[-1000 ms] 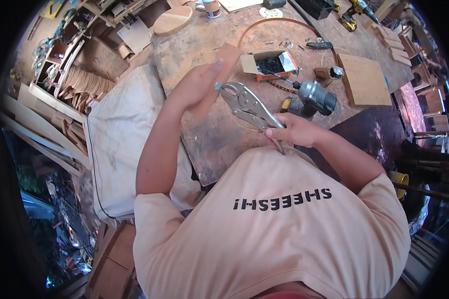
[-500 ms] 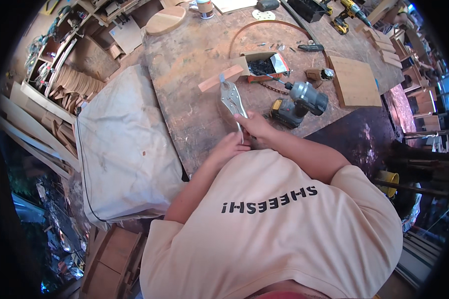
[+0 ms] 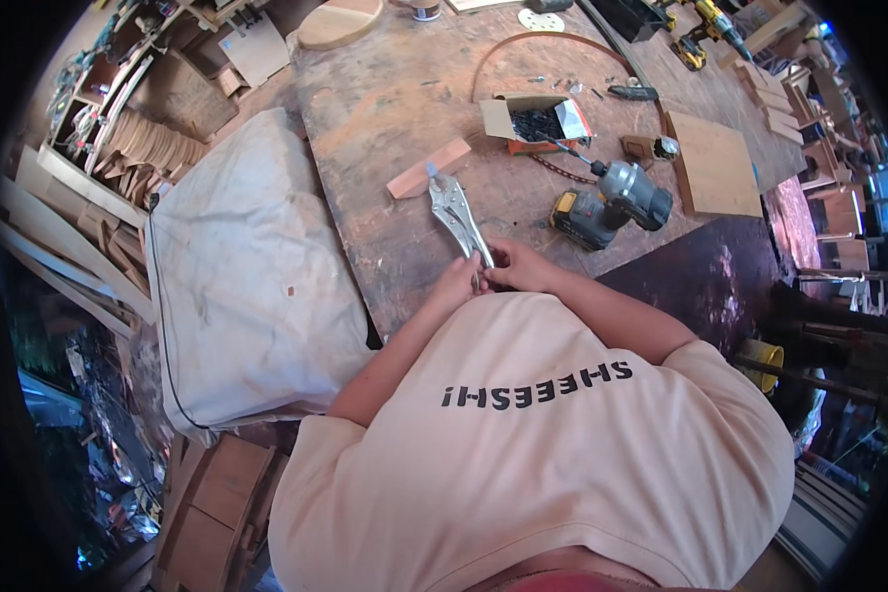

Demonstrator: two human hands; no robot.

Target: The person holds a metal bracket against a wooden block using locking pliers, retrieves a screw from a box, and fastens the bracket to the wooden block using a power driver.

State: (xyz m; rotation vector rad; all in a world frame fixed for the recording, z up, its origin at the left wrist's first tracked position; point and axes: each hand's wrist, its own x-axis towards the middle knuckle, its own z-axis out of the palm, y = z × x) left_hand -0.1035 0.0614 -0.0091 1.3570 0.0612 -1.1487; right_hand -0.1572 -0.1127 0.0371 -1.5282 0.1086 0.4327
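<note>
Silver locking pliers (image 3: 451, 209) are held in front of my chest, above the workbench (image 3: 365, 232). Their jaws meet a short, flat wooden strip (image 3: 444, 163), and a small pale bit shows at the jaw tips; whether they clamp the strip I cannot tell. My left hand (image 3: 454, 286) is closed around the lower handle end. Fingers of my right hand (image 3: 521, 266) pinch the same end from the other side, where the fingertips partly hide each other. Right of the pliers, a cordless impact driver (image 3: 622, 202) lies on the bench.
An opened carton of dark screws (image 3: 535, 126) stands beyond the driver. A wooden board (image 3: 710, 163) lies to the right, and a curved thin strip (image 3: 553, 39) behind the carton. A pale cloth-covered block (image 3: 252, 276) adjoins the bench on the left. A yellow drill (image 3: 696, 44) lies far right.
My right hand has slid down the pliers to the handle end. The pliers and wooden strip have shifted left, away from the carton, and the handles now look further apart. The view has moved slightly.
</note>
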